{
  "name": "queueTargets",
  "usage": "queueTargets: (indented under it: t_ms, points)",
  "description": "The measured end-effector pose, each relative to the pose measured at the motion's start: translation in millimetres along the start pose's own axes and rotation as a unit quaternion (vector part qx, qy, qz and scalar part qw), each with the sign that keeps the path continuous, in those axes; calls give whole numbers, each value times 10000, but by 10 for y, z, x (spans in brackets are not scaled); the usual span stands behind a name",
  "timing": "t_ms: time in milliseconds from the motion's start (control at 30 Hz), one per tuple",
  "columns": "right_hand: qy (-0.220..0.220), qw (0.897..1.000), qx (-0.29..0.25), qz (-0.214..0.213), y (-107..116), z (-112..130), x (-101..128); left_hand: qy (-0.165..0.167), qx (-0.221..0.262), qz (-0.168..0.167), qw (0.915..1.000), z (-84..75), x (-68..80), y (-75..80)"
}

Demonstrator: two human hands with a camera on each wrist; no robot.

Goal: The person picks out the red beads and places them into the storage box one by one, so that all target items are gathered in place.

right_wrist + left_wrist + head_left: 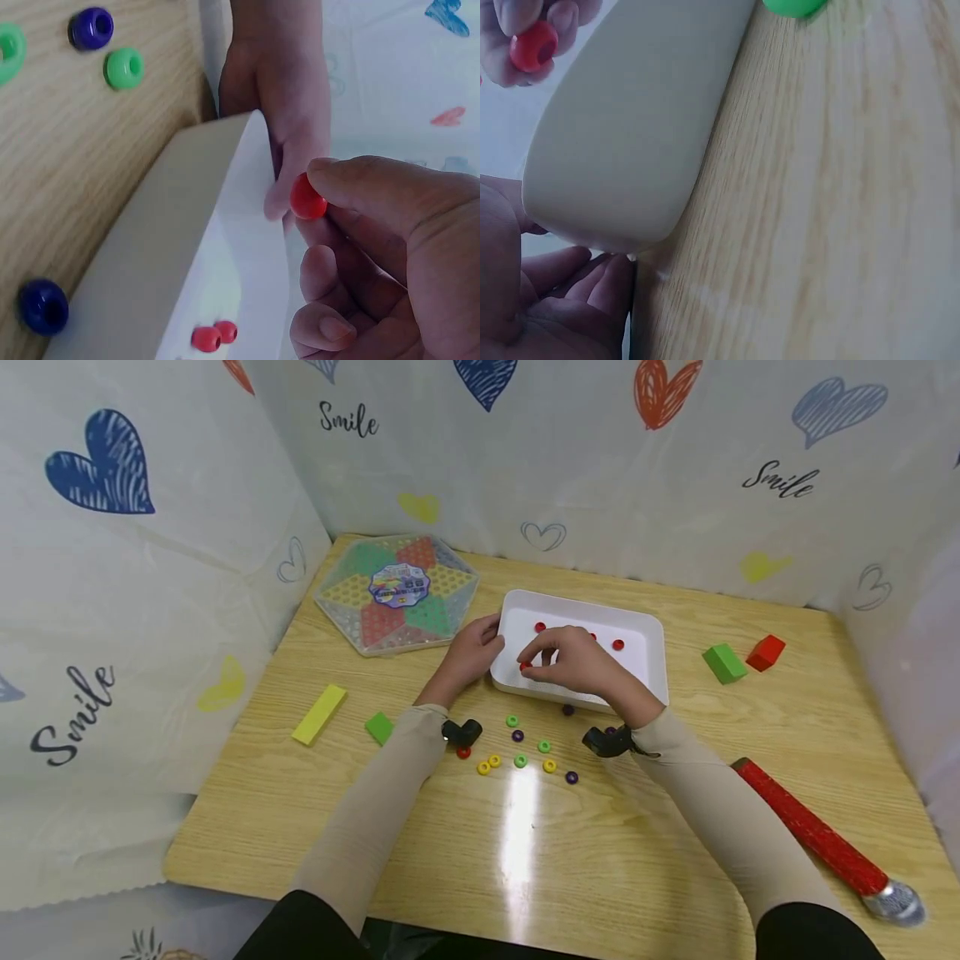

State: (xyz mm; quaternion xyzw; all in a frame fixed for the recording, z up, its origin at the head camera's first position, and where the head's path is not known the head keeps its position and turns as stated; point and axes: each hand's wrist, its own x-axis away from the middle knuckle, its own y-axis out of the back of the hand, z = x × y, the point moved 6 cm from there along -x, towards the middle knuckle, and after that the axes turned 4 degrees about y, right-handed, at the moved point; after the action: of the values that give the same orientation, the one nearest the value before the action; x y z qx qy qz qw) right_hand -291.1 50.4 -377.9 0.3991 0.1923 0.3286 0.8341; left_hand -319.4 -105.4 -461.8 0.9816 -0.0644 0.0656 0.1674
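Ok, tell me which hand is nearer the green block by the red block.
Right. The right hand is over the white tray, closer to the green block; the left hand rests at the tray's far-left edge.

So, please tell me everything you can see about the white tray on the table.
The white tray is a shallow rectangle with rounded corners and low walls; it looks like smooth plastic. It lies flat on the wooden table, right of the hexagonal game board. Several red beads lie inside it. The left hand touches its left edge, and the right hand hovers over it, pinching one red bead. More coloured beads lie on the table just in front of it.
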Motion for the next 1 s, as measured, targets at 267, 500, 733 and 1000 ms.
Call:
queueTargets:
  t_ms: [267,500,733,1000]
  points:
    - [-675,9977,-3,-77,72,-316,-171,150,-108,-14,9998,4,-2,-4]
    - [-1182,9930,-34,-16,66,-542,-323,216,-31,-19,9998,3,2,-13]
    - [-1338,9910,-53,-29,28,-665,-402,223,-58,-61,9997,0,-9,-8]
    - [-1289,9916,74,106,-45,-670,-437,198,-77,-63,9998,5,-11,-8]
